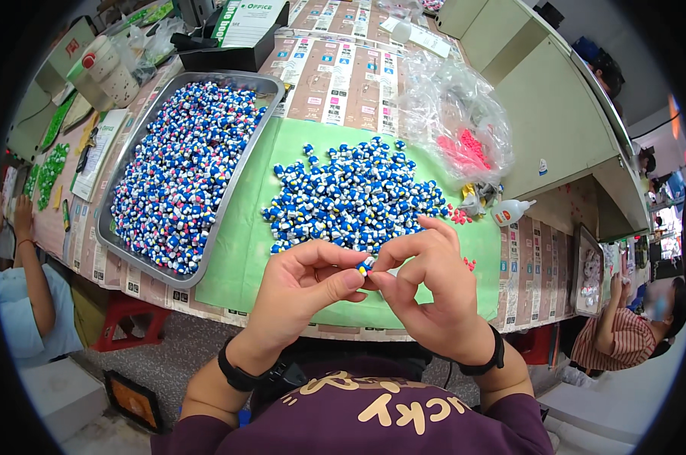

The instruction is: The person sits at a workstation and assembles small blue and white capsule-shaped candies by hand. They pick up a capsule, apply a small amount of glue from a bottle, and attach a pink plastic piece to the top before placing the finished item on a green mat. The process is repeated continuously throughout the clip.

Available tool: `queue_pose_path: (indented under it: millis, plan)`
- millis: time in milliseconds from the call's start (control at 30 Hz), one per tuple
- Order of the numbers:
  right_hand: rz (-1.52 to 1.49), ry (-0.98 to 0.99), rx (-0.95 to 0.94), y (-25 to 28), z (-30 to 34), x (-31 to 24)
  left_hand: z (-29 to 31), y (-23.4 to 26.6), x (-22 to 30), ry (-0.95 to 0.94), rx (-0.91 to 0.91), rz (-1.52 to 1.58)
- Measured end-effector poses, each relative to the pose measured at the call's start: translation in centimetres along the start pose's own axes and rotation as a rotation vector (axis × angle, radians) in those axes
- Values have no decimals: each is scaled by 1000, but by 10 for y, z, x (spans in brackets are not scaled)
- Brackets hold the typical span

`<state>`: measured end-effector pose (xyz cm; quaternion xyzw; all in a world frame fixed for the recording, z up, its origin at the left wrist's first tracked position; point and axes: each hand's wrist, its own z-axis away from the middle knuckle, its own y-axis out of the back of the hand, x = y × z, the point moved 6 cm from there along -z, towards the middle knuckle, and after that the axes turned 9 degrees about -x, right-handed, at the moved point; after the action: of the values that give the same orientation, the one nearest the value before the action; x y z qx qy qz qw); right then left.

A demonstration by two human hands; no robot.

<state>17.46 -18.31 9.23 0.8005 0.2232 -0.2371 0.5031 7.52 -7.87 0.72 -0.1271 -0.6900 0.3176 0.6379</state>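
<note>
My left hand (pixel 301 284) pinches a tiny blue, white and yellow figurine (pixel 364 267) between thumb and fingers, just above the near part of a green sheet (pixel 244 258). Against the figurine's right side, my right hand (pixel 437 284) has its thumb and index fingertip closed; whatever sits between them is hidden. Beyond both hands spreads a loose pile of similar figurines (pixel 350 193). Small pink pieces (pixel 459 217) lie at the pile's right, with a few more (pixel 469 264) beside my right hand.
At left, a metal tray (pixel 232 178) holds very many figurines. A clear plastic bag (pixel 445 95) with pink pieces (pixel 470 148) and a white squeeze bottle (pixel 511 211) stand at right, near a grey cabinet (pixel 547 106). Other people sit at both sides.
</note>
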Motion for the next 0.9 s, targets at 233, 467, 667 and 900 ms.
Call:
queue_pose_path:
  millis: [233,467,667,900]
  plan:
    - [-170,-122,22,2,6,11,6,-11,19,-280,-10,-515]
    - [-401,-233,-14,40,17,47,13,-2,44,-347,57,-758]
    - [54,-506,-233,45,60,114,55,86,83,-393,508,-809]
    - [337,-462,-307,24,77,111,80,137,95,-377,715,-988]
